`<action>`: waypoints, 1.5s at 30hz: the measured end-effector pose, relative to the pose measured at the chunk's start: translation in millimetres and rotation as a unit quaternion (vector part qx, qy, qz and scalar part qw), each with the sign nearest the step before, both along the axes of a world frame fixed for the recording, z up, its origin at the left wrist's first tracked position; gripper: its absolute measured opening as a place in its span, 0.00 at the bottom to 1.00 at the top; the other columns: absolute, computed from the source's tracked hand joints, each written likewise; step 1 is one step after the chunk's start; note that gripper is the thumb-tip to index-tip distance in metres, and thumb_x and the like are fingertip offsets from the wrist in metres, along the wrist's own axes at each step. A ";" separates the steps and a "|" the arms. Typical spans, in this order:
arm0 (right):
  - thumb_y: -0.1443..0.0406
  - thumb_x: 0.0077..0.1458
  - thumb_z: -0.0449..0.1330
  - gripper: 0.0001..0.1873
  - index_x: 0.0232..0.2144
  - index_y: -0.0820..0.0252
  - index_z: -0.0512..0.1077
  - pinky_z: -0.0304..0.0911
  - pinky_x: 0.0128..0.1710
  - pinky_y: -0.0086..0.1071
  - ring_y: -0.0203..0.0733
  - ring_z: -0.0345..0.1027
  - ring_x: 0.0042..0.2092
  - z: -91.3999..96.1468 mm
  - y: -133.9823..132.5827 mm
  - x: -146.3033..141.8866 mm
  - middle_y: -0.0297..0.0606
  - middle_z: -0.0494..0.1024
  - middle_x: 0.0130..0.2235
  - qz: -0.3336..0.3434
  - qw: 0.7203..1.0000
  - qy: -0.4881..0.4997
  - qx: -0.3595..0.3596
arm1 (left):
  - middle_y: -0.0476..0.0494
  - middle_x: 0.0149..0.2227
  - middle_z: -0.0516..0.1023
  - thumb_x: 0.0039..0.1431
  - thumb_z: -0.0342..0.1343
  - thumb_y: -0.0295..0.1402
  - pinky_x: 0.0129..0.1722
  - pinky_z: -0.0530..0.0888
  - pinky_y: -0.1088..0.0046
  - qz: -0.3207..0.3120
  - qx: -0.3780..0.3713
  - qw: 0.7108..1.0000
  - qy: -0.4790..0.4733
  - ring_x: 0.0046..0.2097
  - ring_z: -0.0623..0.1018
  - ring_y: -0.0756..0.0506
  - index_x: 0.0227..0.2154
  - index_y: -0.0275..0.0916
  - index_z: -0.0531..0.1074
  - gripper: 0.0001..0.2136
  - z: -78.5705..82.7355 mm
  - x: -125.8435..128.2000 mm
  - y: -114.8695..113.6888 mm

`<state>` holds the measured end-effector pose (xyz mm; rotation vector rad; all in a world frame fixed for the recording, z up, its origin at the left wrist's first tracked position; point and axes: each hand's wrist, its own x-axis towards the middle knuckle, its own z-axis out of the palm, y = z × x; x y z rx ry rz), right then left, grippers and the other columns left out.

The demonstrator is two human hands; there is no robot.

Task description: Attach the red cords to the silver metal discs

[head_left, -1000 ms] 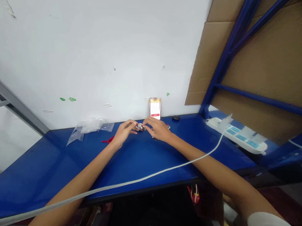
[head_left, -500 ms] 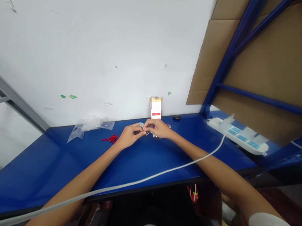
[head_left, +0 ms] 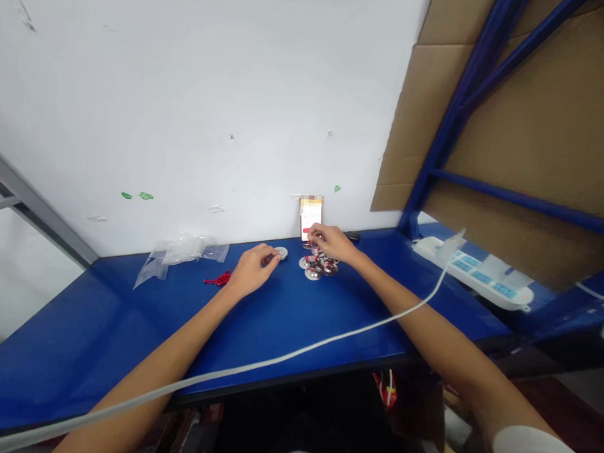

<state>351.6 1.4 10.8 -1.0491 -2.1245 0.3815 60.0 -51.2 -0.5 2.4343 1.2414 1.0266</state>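
Observation:
My left hand (head_left: 252,271) rests on the blue tabletop, its curled fingertips gripping the edge of a round silver metal disc (head_left: 281,252). My right hand (head_left: 332,242) is curled over a small pile of similar metal discs with red cord (head_left: 316,265), and its fingertips touch the top of the pile. Whether those fingers pinch anything is hidden. A loose tangle of red cord (head_left: 218,278) lies to the left of my left hand.
A clear plastic bag (head_left: 178,256) lies at the back left of the blue table (head_left: 277,332). A phone (head_left: 311,217) leans against the white wall. A small black round object (head_left: 352,236) sits nearby. A white cable (head_left: 296,350) crosses the table toward a power strip (head_left: 473,272) at right.
My hands have parted, with the right moving right and further back over the disc pile, which now shows. The left-hand fingers now sit at a single disc.

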 end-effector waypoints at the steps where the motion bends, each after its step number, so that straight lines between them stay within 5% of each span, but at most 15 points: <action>1: 0.67 0.68 0.59 0.06 0.43 0.57 0.77 0.63 0.39 0.31 0.43 0.77 0.39 -1.1 1.8 4.0 0.38 0.86 0.41 -0.015 1.000 -0.024 0.013 | 0.42 0.41 0.83 0.72 0.54 0.41 0.43 0.73 0.65 -0.001 0.000 1.000 0.001 0.38 0.79 0.42 0.40 0.42 0.82 0.14 -0.7 -0.6 0.6; 5: 0.68 0.70 0.58 0.08 0.44 0.56 0.78 0.59 0.36 0.31 0.45 0.76 0.41 -5.3 2.2 8.8 0.41 0.85 0.43 -0.072 0.985 -0.136 0.078 | 0.41 0.43 0.83 0.72 0.54 0.39 0.44 0.74 0.65 -0.014 -0.010 1.000 -0.006 0.40 0.80 0.42 0.46 0.42 0.81 0.12 -3.0 -0.9 1.7; 10: 0.69 0.66 0.65 0.05 0.38 0.56 0.81 0.61 0.38 0.32 0.46 0.76 0.43 -11.4 1.7 5.7 0.43 0.84 0.42 -0.020 0.975 -0.206 0.082 | 0.41 0.43 0.84 0.71 0.53 0.38 0.44 0.75 0.64 -0.018 -0.011 1.000 0.007 0.41 0.81 0.41 0.47 0.43 0.81 0.12 -2.2 -0.9 1.3; 16: 0.65 0.68 0.64 0.05 0.43 0.56 0.81 0.67 0.44 0.35 0.48 0.75 0.49 -10.7 2.4 6.8 0.43 0.84 0.45 0.002 0.982 -0.160 0.099 | 0.39 0.44 0.84 0.69 0.53 0.37 0.47 0.74 0.62 0.036 0.015 0.999 0.037 0.43 0.81 0.39 0.46 0.42 0.81 0.12 8.6 -14.5 9.3; 21: 0.64 0.71 0.60 0.10 0.50 0.57 0.80 0.71 0.52 0.42 0.51 0.75 0.52 -19.1 -12.2 -22.1 0.46 0.83 0.49 0.017 0.982 -0.124 0.140 | 0.36 0.41 0.84 0.67 0.54 0.37 0.47 0.73 0.61 0.100 0.033 0.987 0.123 0.46 0.80 0.35 0.40 0.41 0.82 0.12 26.1 -43.6 25.5; 26: 0.71 0.69 0.59 0.22 0.63 0.60 0.74 0.68 0.62 0.50 0.55 0.72 0.60 -44.5 -19.1 -64.1 0.52 0.79 0.60 0.035 0.966 -0.184 0.179 | 0.39 0.34 0.85 0.52 0.59 0.33 0.38 0.70 0.67 0.109 -0.129 0.964 0.207 0.36 0.80 0.39 0.30 0.42 0.83 0.07 40.7 -96.3 40.9; 31: 0.72 0.71 0.57 0.16 0.55 0.60 0.80 0.69 0.57 0.48 0.54 0.73 0.55 -57.8 -10.4 -72.7 0.51 0.81 0.55 0.005 0.956 -0.222 0.192 | 0.45 0.29 0.84 0.41 0.63 0.32 0.32 0.67 0.69 0.098 -0.282 0.925 0.234 0.33 0.80 0.40 0.24 0.45 0.82 0.05 44.4 -134.4 48.9; 37: 0.67 0.73 0.58 0.12 0.47 0.54 0.83 0.68 0.55 0.46 0.51 0.74 0.53 -49.8 -10.7 -64.0 0.46 0.82 0.54 0.008 0.965 -0.157 0.209 | 0.44 0.25 0.81 0.48 0.65 0.40 0.30 0.65 0.69 0.097 -0.257 0.926 0.258 0.28 0.76 0.43 0.20 0.43 0.79 0.08 40.0 -125.6 51.7; 41: 0.65 0.74 0.58 0.13 0.51 0.50 0.82 0.66 0.59 0.48 0.53 0.71 0.57 -40.1 -15.5 -60.2 0.45 0.80 0.59 -0.012 0.966 -0.093 0.243 | 0.45 0.26 0.82 0.44 0.66 0.35 0.30 0.66 0.69 0.114 -0.259 0.922 0.263 0.29 0.77 0.43 0.22 0.44 0.82 0.02 35.3 -119.0 52.3; 45: 0.60 0.73 0.60 0.13 0.54 0.46 0.82 0.68 0.54 0.44 0.51 0.73 0.51 -31.4 -21.3 -55.2 0.45 0.82 0.50 -0.042 0.970 -0.039 0.238 | 0.46 0.25 0.80 0.42 0.62 0.29 0.30 0.65 0.68 0.104 -0.252 0.922 0.274 0.28 0.75 0.44 0.20 0.43 0.79 0.03 32.6 -114.7 49.7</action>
